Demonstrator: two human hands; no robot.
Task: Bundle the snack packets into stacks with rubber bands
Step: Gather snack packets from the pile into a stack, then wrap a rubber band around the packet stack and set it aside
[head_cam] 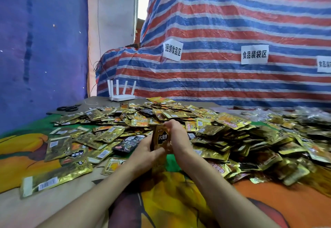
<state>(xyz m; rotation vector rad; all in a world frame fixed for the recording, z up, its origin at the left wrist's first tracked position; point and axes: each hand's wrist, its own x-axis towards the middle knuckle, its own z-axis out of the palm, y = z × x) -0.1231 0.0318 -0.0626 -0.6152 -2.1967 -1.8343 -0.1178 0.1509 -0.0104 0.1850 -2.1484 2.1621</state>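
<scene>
A stack of gold snack packets [162, 139] stands upright between my two hands at the centre of the view. My left hand [145, 149] grips its left side and lower edge. My right hand [176, 136] wraps over its top and right side. A big heap of loose gold packets [223, 131] spreads across the table behind and to the right. More loose packets [71, 149] lie flat to the left. No rubber band is visible to me.
A white router [121, 95] with several antennas stands at the back. Black scissors [69, 108] lie at the back left. A striped tarp [223, 57] with paper labels rises behind the table. A colourful printed cloth [179, 201] covers the near table.
</scene>
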